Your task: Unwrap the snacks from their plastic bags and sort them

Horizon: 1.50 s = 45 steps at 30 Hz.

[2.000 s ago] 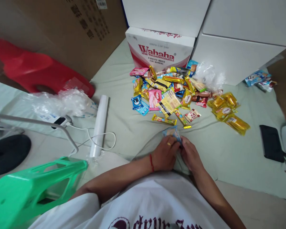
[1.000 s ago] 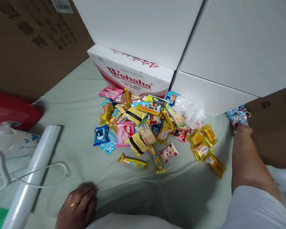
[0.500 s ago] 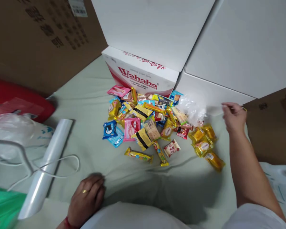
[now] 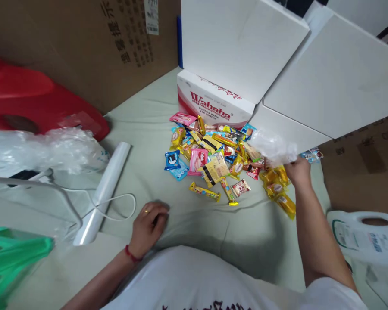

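Note:
My right hand [image 4: 298,170] reaches out to the right edge of a crumpled clear plastic bag [image 4: 271,146]. Its fingers touch the bag, and whether they grip it is hidden. Just below the hand lie several yellow packets [image 4: 280,193], and a few blue packets [image 4: 311,155] sit behind it by the white box corner. My left hand [image 4: 149,223] rests on the pale green sheet [image 4: 194,224] with the fingers curled in, holding nothing. A heap of mixed snack packets [image 4: 210,159] lies between the two hands and the Wahaha carton [image 4: 213,103].
White boxes [image 4: 336,77] stand behind the heap, with brown cardboard [image 4: 100,43] at the back left and at the right. A red stool [image 4: 35,99], clear bags [image 4: 42,146], a plastic roll [image 4: 105,191] and a cable [image 4: 123,206] lie left. A green plastic piece [image 4: 9,258] is near left; a white bag [image 4: 362,237] near right.
Both hands held a blue packet two seconds ago. My right hand carried it to the blue packets at far right, came back empty and now touches the clear bag. My left hand dropped to the sheet.

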Available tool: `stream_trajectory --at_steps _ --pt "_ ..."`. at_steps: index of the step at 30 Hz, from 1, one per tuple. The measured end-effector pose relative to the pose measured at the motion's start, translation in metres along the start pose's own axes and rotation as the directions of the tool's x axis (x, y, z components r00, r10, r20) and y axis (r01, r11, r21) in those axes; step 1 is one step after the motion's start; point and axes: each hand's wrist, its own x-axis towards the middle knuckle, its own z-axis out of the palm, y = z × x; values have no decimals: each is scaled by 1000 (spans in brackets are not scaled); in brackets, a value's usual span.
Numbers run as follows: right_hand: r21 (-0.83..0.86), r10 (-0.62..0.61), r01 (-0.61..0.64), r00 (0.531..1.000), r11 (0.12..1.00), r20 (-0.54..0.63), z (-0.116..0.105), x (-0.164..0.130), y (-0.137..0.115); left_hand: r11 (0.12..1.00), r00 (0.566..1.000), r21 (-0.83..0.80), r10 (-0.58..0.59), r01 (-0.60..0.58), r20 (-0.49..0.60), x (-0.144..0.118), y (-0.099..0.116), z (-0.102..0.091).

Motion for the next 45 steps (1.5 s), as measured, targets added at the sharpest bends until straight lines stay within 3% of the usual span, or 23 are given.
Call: stream_trajectory --at_steps 2,4,6,9,12,14,17,20,23,26,29,31,33,35,38,41,45 --pt "19 63 -62 996 998 -63 2 -9 -9 994 1000 -110 -16 16 3 16 12 3" --pt "262 189 -167 980 951 -61 5 -14 -17 972 999 -234 -20 26 28 33 27 9" --pt "491 268 -217 963 844 -34 6 -19 -27 919 994 -379 -80 105 80 49 43 17" --pt "664 293 -209 956 718 -16 11 -40 -45 718 939 -611 -194 333 284 65 64 32" --pt "804 309 -356 924 476 226 29 -89 -65 540 863 -693 -142 479 485 73 80 45" --pt "796 314 -504 856 335 410 49 -135 -77 519 844 -692 -117 501 523 76 89 53" --pt "696 332 -696 708 177 624 79 -204 -88 451 812 -692 -151 564 563 79 97 65" --pt "604 352 -793 588 74 729 94 -246 -90 391 748 -667 -95 634 656 79 97 80" --pt "626 368 -778 600 59 710 93 -254 -82 389 722 -635 -129 667 679 77 92 91" --pt "695 393 -715 664 83 636 82 -245 -68 345 746 -663 -250 664 617 76 89 95" --pt "744 415 -647 730 166 543 72 -239 -55 309 771 -710 -329 633 545 76 90 92" --pt "747 402 -623 761 232 510 66 -239 -51 255 773 -741 -354 621 525 75 94 87" --pt "751 342 -622 771 221 538 61 -239 -52 198 779 -773 -355 603 517 75 98 83" --pt "751 270 -649 750 123 604 59 -237 -59 182 798 -796 -333 577 502 74 102 80" --pt "686 221 -727 670 8 708 63 -229 -71 314 848 -790 -254 527 465 72 106 77" --pt "608 177 -793 605 38 777 76 -223 -80 516 884 -725 -162 455 439 68 104 76" --pt "575 114 -807 589 135 800 87 -225 -82 600 901 -686 -156 412 405 62 93 71"
